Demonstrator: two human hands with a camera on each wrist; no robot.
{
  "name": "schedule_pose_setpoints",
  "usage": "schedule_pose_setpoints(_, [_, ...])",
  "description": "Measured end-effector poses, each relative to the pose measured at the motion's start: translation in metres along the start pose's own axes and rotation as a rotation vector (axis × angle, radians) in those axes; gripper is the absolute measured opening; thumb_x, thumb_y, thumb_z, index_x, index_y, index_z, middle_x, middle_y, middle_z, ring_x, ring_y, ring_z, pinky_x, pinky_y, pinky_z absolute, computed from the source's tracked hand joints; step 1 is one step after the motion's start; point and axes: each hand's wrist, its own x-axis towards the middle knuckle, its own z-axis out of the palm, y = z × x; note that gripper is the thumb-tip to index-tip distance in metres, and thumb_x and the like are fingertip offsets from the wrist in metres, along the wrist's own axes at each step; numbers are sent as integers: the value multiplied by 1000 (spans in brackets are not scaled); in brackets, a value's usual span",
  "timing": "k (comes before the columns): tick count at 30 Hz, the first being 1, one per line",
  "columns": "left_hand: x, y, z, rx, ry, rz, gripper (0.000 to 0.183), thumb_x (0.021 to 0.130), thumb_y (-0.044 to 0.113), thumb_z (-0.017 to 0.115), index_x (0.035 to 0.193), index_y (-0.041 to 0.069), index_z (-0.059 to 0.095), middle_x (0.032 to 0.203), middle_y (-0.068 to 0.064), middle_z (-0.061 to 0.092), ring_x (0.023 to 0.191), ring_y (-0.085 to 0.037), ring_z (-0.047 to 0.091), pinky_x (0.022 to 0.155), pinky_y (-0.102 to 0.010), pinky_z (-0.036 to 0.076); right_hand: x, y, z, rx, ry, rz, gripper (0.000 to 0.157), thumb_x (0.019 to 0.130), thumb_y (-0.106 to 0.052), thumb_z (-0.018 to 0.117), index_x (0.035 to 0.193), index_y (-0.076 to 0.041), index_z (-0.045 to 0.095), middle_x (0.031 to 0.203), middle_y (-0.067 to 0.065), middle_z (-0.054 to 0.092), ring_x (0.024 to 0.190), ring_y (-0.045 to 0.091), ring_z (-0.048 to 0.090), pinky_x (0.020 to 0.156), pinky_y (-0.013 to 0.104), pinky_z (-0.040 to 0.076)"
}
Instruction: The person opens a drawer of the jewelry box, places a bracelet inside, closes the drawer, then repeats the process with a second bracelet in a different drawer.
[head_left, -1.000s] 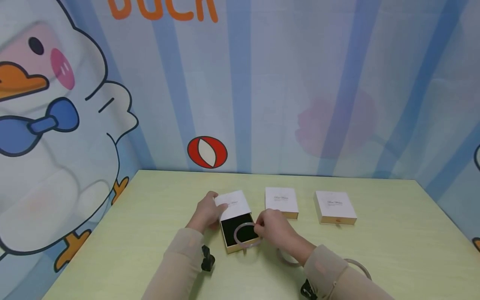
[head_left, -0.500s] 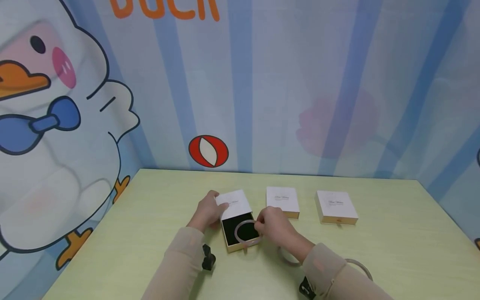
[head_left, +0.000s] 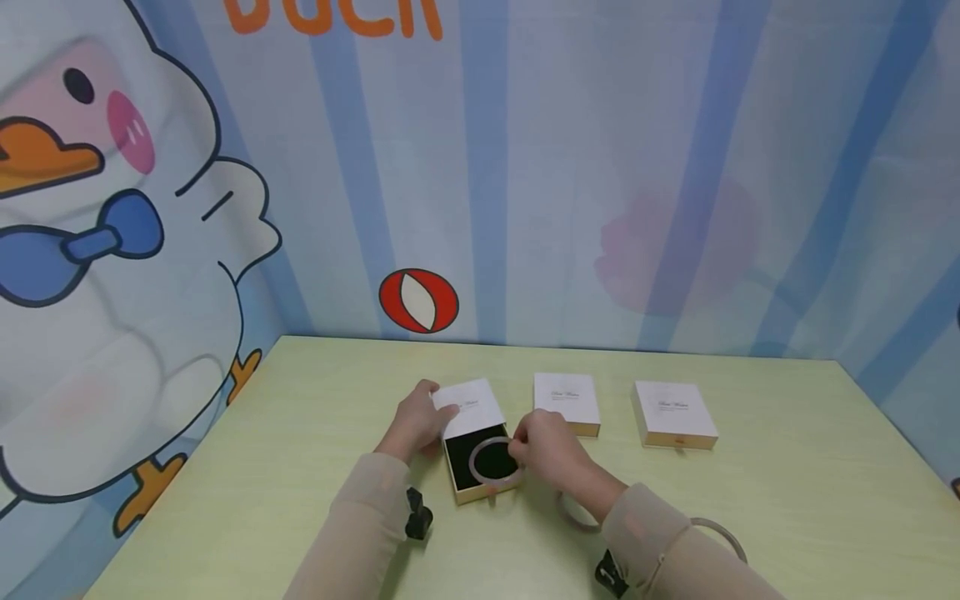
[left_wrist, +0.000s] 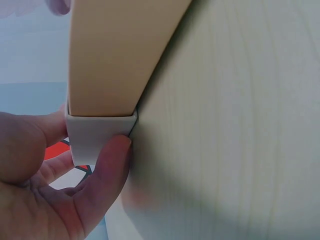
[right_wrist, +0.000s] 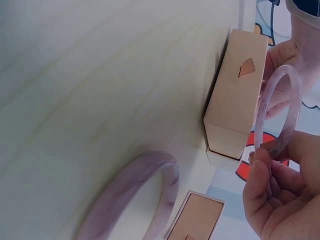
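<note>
In the head view, my left hand [head_left: 415,422] grips the white sleeve [head_left: 480,400] of a jewelry box, thumb on its top. The left wrist view shows fingers [left_wrist: 107,167] pressed against the sleeve's side. The box's cream drawer [head_left: 474,497] is pulled out toward me, its inside lined in black. My right hand [head_left: 555,450] pinches a pale lilac bangle [right_wrist: 265,107] between thumb and fingers. The bangle overlaps the black lining in the head view; in the right wrist view it stands just off the top of the drawer.
Two more white boxes, a middle one [head_left: 567,396] and a right one [head_left: 675,412], stand closed on the pale wooden table [head_left: 262,492]. A second bangle [head_left: 577,515] lies near my right wrist, and a third bangle [head_left: 722,533] beyond my right sleeve.
The bangle has tipped flatter and shifted slightly, its near edge now over the drawer instead of past its front. The left hand keeps its grip on the sleeve.
</note>
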Motion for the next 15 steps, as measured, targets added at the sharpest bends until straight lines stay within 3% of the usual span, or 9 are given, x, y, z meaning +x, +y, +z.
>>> schedule_pose_setpoints(15, [2,-1,1,7,2,4,56,92,26,62,140,11,37,120,-18,53,58,-21,57,48,-28,49,5,-4,-3,1,8,34,19,85,-10,66,67,-5,71,60,1,63,49,11,48,45,21,38])
